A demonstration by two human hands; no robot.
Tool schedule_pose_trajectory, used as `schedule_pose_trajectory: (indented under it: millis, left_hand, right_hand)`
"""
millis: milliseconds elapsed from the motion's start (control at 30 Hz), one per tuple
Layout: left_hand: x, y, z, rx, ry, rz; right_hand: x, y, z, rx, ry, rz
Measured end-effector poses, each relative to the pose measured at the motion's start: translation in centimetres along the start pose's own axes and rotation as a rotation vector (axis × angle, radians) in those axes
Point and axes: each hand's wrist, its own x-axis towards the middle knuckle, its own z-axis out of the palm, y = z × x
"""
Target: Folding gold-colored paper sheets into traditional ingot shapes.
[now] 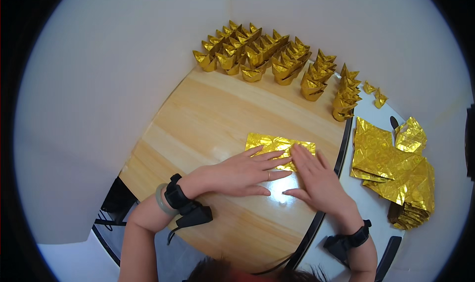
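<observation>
A gold foil paper (269,141), folded into a long rectangle, lies flat on the wooden table (198,119) in front of me. Across its lower left part rests my left hand (247,172), fingers stretched out and a ring on one of them. My right hand (316,180) lies flat over the paper's right part, with its fingertips near the middle. Both hands hide much of the paper's lower edge. Neither hand grips anything; the fingers are extended and the thumbs stand apart.
Rows of folded gold paper ingots (255,52) stand along the table's far edge. Two small ingots (380,98) sit on the white surface (368,106) to the right. Stacks of gold foil sheets (391,158) lie there too. Walls (99,109) enclose the left and far sides.
</observation>
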Motion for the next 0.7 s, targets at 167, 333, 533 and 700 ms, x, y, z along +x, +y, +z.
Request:
schedule_pose_trajectory:
  millis: [167, 333, 533, 700]
  left_hand:
    - [-0.2, -0.3, -0.9, -0.138, 0.015, -0.007]
    - [-0.6, -2.2, -0.9, -0.305, 0.082, 0.026]
    - [-0.3, -1.7, -1.5, -0.458, 0.229, 0.029]
    - [0.2, -0.8, -0.8, -0.308, 0.294, -0.011]
  right_hand:
    - [-0.7, 2.1, -0.1, -0.045, 0.040, 0.090]
    - [-0.3, 1.6, -1.4, -0.021, 0.206, -0.075]
    - [-0.1, 1.7, -0.8, 0.080, 0.396, -0.187]
    - [-0.4, 0.6, -0.6, 0.358, 0.246, 0.022]
